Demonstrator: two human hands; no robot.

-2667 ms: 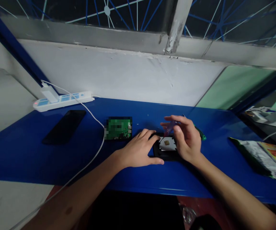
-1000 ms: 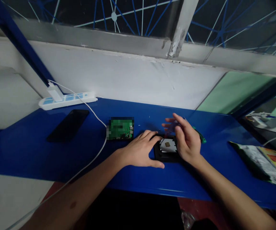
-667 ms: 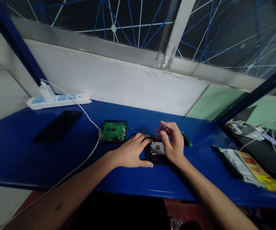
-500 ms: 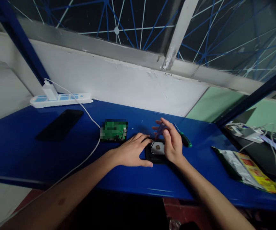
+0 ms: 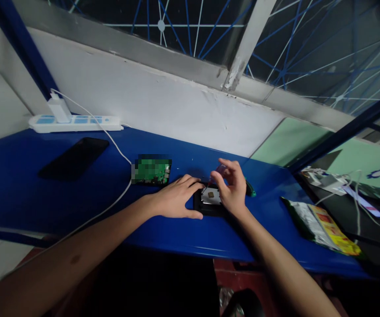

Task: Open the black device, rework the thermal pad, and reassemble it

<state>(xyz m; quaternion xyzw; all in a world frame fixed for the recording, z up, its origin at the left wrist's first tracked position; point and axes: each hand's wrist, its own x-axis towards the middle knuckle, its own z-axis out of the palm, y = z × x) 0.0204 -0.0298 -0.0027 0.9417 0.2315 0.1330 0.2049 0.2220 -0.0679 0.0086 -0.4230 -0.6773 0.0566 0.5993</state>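
Note:
A small black case with a silver metal plate (image 5: 210, 196) inside lies on the blue table (image 5: 177, 235). My left hand (image 5: 177, 197) rests flat at its left side, fingers spread, fingertips on the case's upper left edge. Over the right part of the case, my right hand (image 5: 232, 187) has its thumb and fingers closed round a screwdriver (image 5: 213, 178) with a translucent handle. The thin shaft slants down to the upper left of the silver plate. Behind the right hand lies a green and black tool (image 5: 250, 187), partly hidden.
A green circuit board (image 5: 153, 171) sits left of the case. Further left are a black phone-like slab (image 5: 74, 158), a white power strip (image 5: 78, 123) and its cable. A foil packet (image 5: 322, 224) lies at the right, beside cluttered cables.
The view has shifted, moving the scene up and left in the picture. My right hand's fingers, more spread before, have curled in round the screwdriver. My left hand keeps its place on the case.

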